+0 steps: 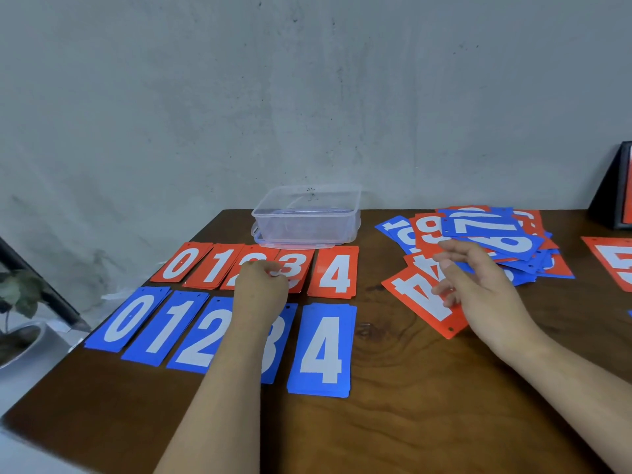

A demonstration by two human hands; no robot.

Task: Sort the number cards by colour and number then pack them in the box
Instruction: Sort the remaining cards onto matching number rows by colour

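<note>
A dark wooden table stands against a grey concrete wall. Nearest lies a row of blue number-card piles, 0 to 4, laid in order so each new card has its place. Behind it runs a matching row of red number-card piles. The left hand is curled at the red 3; I cannot tell if it pinches a card. The right hand, fingers loosely spread, hovers over a loose red 4 card at the unsorted mixed heap, likely the next pick. Farthest, the clear plastic box holds no cards.
</note>
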